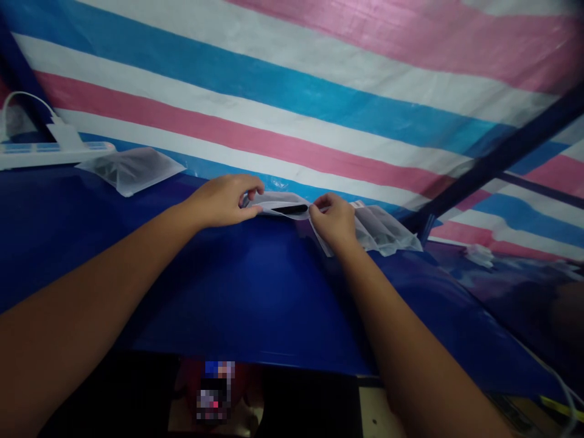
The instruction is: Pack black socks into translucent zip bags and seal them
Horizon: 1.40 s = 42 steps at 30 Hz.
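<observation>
My left hand [223, 199] and my right hand [334, 219] both pinch a small clear plastic bag [279, 201] at the far edge of the blue table [255, 292]. A slim black object [290, 209] lies inside or at the mouth of the bag, between my two hands. Under and beside my right hand lies a stack of more clear plastic bags [383, 230].
Another clear bag [132, 168] lies at the left rear. A white power strip [50, 152] with a plugged-in charger [61, 131] sits at the far left. A striped pink, blue and white tarp [319, 91] hangs behind. A dark blue pole [497, 158] slants at right.
</observation>
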Motion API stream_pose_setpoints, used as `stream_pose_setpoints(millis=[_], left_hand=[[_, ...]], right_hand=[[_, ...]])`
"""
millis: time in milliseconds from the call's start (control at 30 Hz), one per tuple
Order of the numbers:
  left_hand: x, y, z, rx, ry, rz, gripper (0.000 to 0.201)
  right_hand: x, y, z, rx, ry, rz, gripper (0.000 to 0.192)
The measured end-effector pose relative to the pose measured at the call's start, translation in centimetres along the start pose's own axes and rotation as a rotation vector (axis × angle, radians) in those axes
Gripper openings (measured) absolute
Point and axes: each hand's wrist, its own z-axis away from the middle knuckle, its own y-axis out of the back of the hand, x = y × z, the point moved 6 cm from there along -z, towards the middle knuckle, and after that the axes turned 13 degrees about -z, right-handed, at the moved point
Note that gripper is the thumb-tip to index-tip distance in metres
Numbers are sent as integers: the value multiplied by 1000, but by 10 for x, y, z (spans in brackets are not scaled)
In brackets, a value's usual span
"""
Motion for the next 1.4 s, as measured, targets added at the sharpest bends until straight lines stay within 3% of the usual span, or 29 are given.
stream_pose_setpoints(millis=[133, 500, 1100, 1233, 1400], left_hand=[[7, -6, 0, 25, -54, -85, 23], [4, 6, 2, 67, -11, -230, 11], [11, 4, 2, 9, -39, -178, 15], [4, 7, 1, -10, -11, -194, 18], [-12, 7, -1, -70, 23, -191, 25]], right_hand=[[2, 0, -1, 6, -9, -2, 0], [3, 4, -1, 22, -3, 27, 2], [0, 3, 0, 41, 2, 29, 7], [-7, 9, 0, 115, 31, 82, 12], [-11, 9, 0, 75, 43, 51, 16]])
